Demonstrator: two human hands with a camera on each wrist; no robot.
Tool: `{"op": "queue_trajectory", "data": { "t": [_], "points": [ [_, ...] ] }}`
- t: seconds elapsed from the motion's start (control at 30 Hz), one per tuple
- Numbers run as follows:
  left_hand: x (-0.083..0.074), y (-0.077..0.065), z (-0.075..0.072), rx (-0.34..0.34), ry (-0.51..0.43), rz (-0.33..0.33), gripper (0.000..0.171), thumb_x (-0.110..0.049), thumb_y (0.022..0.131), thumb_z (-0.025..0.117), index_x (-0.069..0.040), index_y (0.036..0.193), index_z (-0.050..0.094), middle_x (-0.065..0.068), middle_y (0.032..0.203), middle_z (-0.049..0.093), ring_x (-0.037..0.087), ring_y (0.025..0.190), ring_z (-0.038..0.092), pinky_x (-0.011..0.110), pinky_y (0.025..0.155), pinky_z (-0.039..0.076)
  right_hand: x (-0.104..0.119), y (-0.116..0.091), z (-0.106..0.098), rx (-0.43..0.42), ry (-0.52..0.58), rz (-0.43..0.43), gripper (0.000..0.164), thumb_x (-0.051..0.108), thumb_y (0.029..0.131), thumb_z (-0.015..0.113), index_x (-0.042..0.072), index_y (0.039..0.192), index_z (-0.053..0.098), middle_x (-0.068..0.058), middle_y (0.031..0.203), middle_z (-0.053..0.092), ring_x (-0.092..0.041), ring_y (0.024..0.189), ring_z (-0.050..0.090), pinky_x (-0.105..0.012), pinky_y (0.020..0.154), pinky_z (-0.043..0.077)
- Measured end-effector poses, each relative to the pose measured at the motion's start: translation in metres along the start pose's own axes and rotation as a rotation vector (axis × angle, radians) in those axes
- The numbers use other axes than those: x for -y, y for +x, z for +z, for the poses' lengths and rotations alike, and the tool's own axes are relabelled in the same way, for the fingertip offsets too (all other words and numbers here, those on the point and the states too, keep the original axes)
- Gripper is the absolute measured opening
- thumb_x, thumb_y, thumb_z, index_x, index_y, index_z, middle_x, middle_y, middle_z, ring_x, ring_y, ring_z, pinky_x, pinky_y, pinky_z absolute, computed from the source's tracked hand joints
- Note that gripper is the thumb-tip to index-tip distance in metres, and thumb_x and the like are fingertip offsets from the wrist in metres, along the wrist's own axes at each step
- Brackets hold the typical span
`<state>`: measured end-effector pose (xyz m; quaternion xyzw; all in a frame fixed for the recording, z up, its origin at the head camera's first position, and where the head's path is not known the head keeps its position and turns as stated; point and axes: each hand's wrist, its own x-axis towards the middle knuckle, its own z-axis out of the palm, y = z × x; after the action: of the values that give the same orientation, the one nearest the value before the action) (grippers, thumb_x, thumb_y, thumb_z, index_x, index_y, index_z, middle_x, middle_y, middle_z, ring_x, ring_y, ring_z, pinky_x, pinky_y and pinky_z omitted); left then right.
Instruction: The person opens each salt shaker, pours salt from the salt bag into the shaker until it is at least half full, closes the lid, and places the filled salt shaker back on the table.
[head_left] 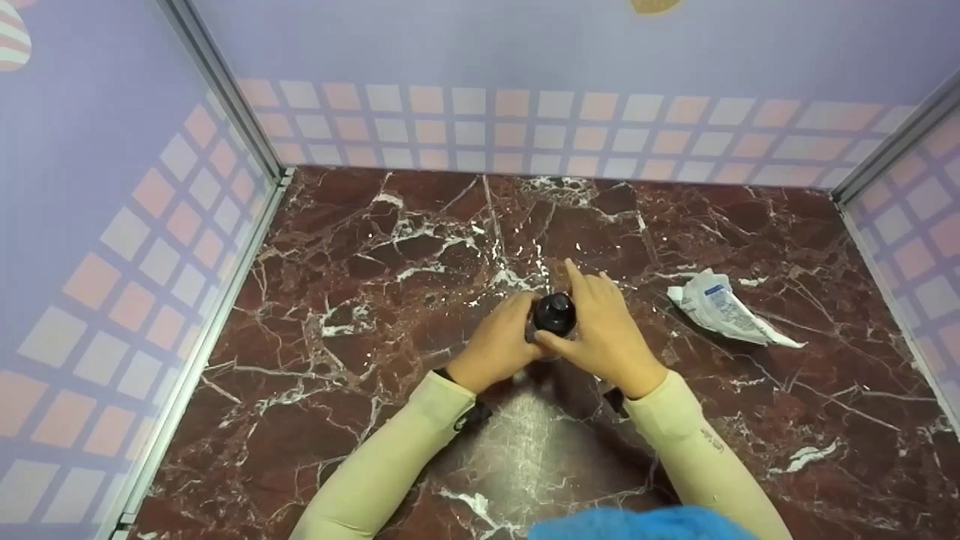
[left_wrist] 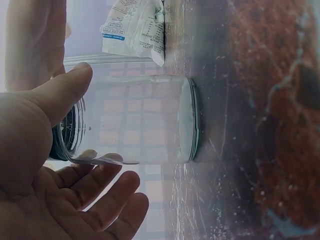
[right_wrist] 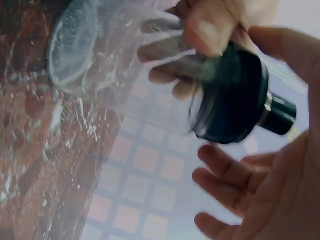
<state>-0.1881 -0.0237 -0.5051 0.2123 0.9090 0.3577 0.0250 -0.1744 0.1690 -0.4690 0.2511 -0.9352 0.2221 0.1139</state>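
The left wall [head_left: 112, 217] stands at nine o'clock from the jar [left_wrist: 137, 120] in the head view. At about eight o'clock from the jar comes the left hand [head_left: 496, 346]; its thumb and fingers hold the jar near the neck, the thumb on one side, fingertips round the other. White flecks [head_left: 540, 259] lie on the table [head_left: 232, 450], mostly between ten and one o'clock.

The jar is at the middle of the table, between both hands. It is clear glass with a black lid [right_wrist: 232, 95] on top. A whitish layer shows at its bottom; whether that is powder or thick glass, I cannot tell. The rest looks clear. Its long axis is upright, base down at the table, the lid's knob [right_wrist: 280, 115] pointing up.

The right hand [head_left: 607, 330] is at three to four o'clock, fingers wide and curved around the lid; whether a fingertip touches it, I cannot tell. Blue cloth [head_left: 645, 523] shows at five o'clock. The packet [head_left: 721, 309], white and crumpled with blue print, lies at three o'clock, its narrow end pointing to four; its inside cannot be seen.
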Motion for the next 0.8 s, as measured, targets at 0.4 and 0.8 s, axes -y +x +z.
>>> {"op": "queue_trajectory", "data": {
  "t": [0.4, 0.8],
  "points": [
    [-0.0004, -0.0004, 0.0014, -0.011, 0.012, 0.004, 0.071, -0.038, 0.080, 0.088, -0.008, 0.136, 0.055, 0.006, 0.129, 0.062, 0.022, 0.118, 0.062, 0.040, 0.109, 0.049, -0.0001, 0.0011, 0.0036, 0.012, -0.009, 0.063, 0.110, 0.054, 0.084, 0.081, -0.004, 0.159, 0.025, -0.026, 0.126, 0.058, -0.041, 0.121, 0.052, -0.055, 0.120, 0.029],
    [0.0003, -0.0008, 0.0013, 0.005, -0.004, -0.003, 0.071, -0.034, 0.083, 0.086, -0.009, 0.140, 0.052, 0.005, 0.134, 0.060, 0.023, 0.122, 0.061, 0.041, 0.111, 0.046, 0.0021, 0.0006, -0.0018, 0.049, 0.044, -0.003, 0.099, 0.025, 0.084, 0.080, -0.006, 0.159, 0.023, -0.024, 0.133, 0.059, -0.039, 0.129, 0.052, -0.054, 0.126, 0.018]
  ]
}}
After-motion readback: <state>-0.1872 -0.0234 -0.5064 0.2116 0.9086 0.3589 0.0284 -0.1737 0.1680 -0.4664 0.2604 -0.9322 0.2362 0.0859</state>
